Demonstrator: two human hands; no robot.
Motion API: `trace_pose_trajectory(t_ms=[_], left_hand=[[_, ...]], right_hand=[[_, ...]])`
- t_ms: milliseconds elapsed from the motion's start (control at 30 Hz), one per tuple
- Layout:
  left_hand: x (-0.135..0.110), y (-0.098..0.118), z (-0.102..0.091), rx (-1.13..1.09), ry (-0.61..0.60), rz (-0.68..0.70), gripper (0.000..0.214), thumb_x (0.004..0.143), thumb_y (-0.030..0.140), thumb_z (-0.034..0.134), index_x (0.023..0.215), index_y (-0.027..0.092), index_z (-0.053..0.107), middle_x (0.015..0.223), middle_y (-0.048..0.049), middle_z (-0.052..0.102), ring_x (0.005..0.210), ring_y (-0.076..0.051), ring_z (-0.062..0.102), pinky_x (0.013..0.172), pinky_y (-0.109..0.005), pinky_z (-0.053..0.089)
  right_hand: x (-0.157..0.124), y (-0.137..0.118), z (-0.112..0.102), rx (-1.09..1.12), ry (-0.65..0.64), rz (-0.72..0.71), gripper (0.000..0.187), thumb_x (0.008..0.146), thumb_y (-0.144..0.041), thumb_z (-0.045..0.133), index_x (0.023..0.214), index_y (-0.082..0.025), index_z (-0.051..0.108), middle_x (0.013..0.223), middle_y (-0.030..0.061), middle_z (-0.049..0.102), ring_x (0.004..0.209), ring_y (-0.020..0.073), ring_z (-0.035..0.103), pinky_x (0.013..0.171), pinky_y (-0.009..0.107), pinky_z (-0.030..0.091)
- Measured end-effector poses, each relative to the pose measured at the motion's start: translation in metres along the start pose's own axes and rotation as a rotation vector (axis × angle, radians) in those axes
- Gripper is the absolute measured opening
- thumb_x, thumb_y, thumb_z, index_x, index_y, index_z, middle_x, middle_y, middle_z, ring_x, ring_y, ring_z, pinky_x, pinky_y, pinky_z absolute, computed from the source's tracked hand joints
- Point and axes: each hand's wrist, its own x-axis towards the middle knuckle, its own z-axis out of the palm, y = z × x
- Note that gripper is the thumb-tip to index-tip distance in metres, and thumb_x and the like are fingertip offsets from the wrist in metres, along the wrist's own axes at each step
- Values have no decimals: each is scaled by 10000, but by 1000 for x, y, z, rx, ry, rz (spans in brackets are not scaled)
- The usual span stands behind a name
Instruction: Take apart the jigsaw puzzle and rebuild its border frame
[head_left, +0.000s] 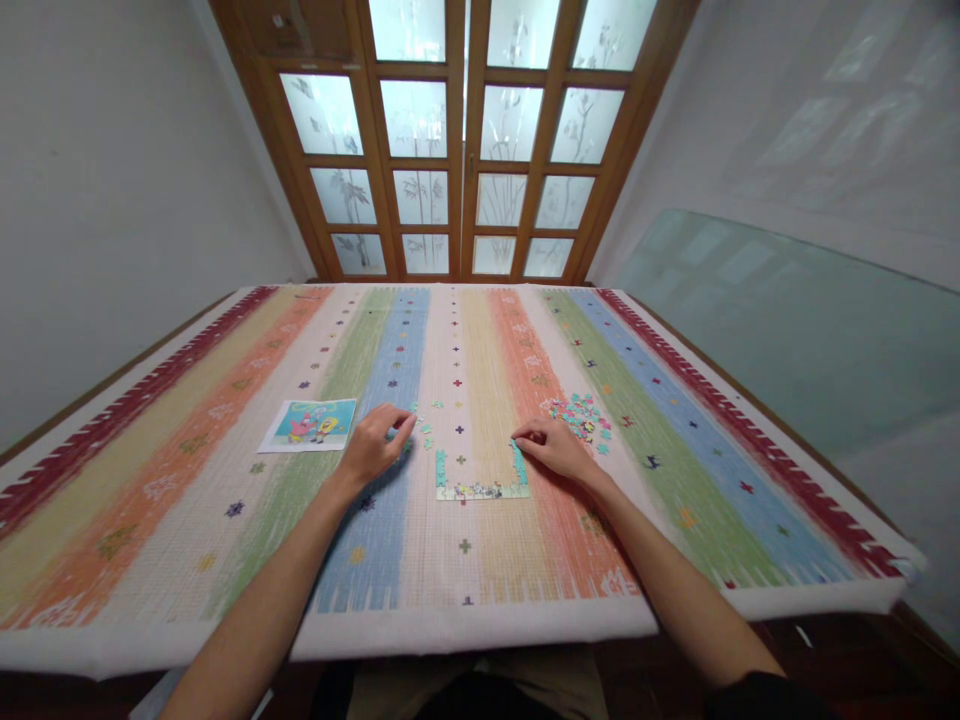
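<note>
A partly joined jigsaw puzzle border (482, 493) lies on the patterned tablecloth, with a bottom row and two short teal sides. My right hand (559, 447) is pinched at the top of the right side, its fingertips on a teal puzzle piece (516, 446). My left hand (379, 437) hovers left of the border, thumb and forefinger drawn together. Whether it holds a piece is too small to tell. Several loose teal pieces (426, 430) lie just right of its fingertips. Beyond my right hand is a pile of mixed puzzle pieces (581, 415).
A printed cartoon picture (311, 425) lies flat left of my left hand. The striped tablecloth (465, 570) covers the wide table to its edges. Wooden doors with frosted panes (424, 117) stand behind it. A glass panel (787, 310) leans on the right wall.
</note>
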Motion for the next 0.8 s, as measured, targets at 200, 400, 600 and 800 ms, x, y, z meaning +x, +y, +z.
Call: trace_pose_trajectory(t_ms=[200,400,600,800], left_hand=[[0,0,1,6,-3,23,236,982,307,513,807,200,628,745,-43,645,705,-194,582,739,-331,497],[-1,-2,2,14,-22,35,243,992,311,503,823,197,635,766,-48,659,714,-196,584,762,-343,501],[0,-2,1,0,-40,30,241,989,318,511,816,205,635,755,-36,655,720,-196,586,771,-344,503],[-1,-1,1,21,-62,53,247,1006,318,492,831,206,626,750,-29,644,715,-192,585,772,-338,499]], right_hand=[[-1,-1,2,-73,20,-21,137,810,-182,649,844,-193,781,818,70,738,731,200,629,746,335,490],[-1,-2,3,-101,35,-30,137,811,-183,637,821,-200,773,809,63,715,748,207,620,747,333,473],[-2,0,3,-97,34,-28,115,823,-221,656,808,-200,769,804,64,719,738,203,613,753,339,479],[-1,0,2,-38,25,18,84,797,-224,690,802,-196,769,815,73,740,725,202,625,741,340,489]])
